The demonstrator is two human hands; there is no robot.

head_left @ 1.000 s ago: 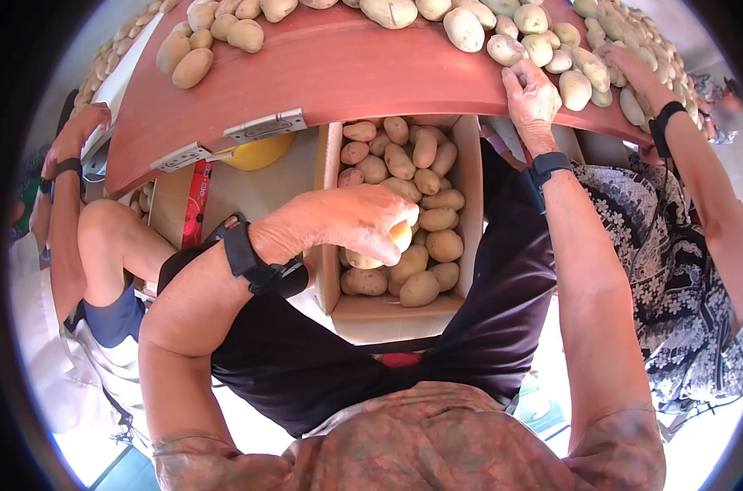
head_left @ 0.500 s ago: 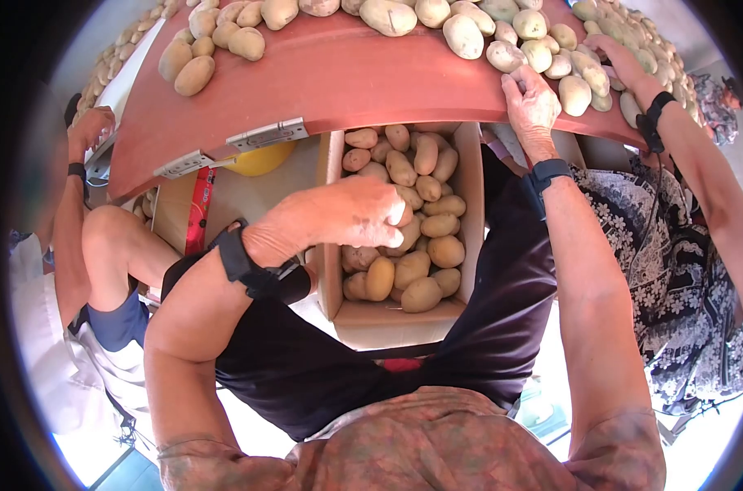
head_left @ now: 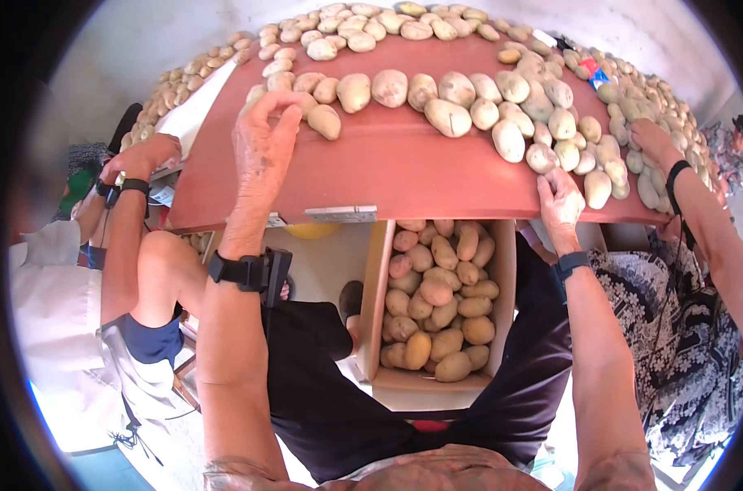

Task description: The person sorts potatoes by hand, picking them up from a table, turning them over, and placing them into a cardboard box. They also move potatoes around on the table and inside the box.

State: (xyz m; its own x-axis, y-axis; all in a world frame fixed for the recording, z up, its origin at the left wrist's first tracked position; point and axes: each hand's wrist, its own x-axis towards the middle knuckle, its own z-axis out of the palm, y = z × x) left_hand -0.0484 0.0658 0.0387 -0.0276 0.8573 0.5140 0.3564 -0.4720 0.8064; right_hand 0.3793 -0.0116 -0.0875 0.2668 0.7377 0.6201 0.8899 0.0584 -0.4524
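Note:
My left hand point(head_left: 265, 143) is raised over the left part of the red tabletop point(head_left: 371, 176), its thumb and fingers curled round the end of a potato point(head_left: 308, 103). Another potato point(head_left: 324, 122) lies just right of the fingertips. At the table's near edge, my right hand point(head_left: 561, 199) has bent fingers beside a potato point(head_left: 542, 158) in the right-hand pile; what they hold, if anything, is hidden. Between my legs stands an open cardboard box point(head_left: 377, 303) with several potatoes point(head_left: 445, 317) inside. Neither hand is in the box.
More potatoes point(head_left: 363, 41) line the table's far side. A co-worker's hand point(head_left: 656, 143) reaches into potatoes at the right; another person's hands point(head_left: 146, 155) are at the left. Metal hinges point(head_left: 341, 214) sit on the near edge, with a yellow object point(head_left: 312, 231) below.
My left hand has left the box and moved up and left over the table to the potatoes. My right hand stays near the table edge. The view has tilted up, showing more of the tabletop.

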